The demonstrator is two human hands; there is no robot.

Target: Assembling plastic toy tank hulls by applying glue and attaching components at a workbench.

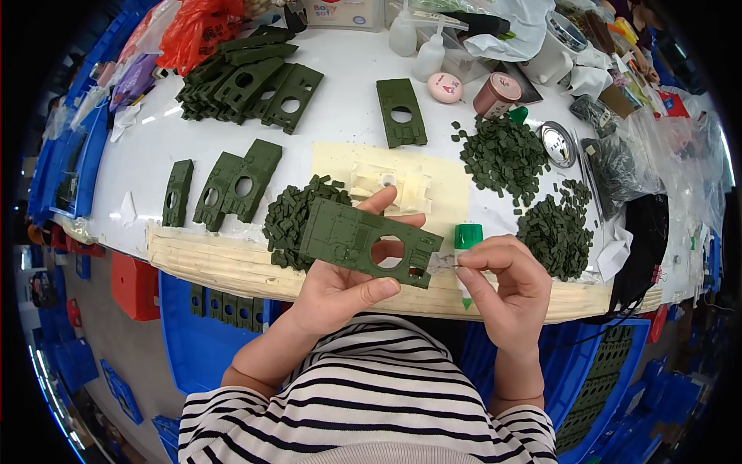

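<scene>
My left hand holds a dark green plastic model tank hull top from below, thumb on its near edge and fingers behind. A round hole goes through the panel, with a smaller square opening at its right end. My right hand is closed in a pinch to the right of the panel, apart from it. Something tiny and dark shows at the fingertips, too small to name. Behind those fingers is a white bottle with a green cap and a green tip, partly hidden. A cream-coloured moulded block sits beyond the panel.
Piles of small green pieces lie left and right. More hull tops rest at left, with a stack behind and one single hull top at back. Blue bins flank me below the wooden table edge.
</scene>
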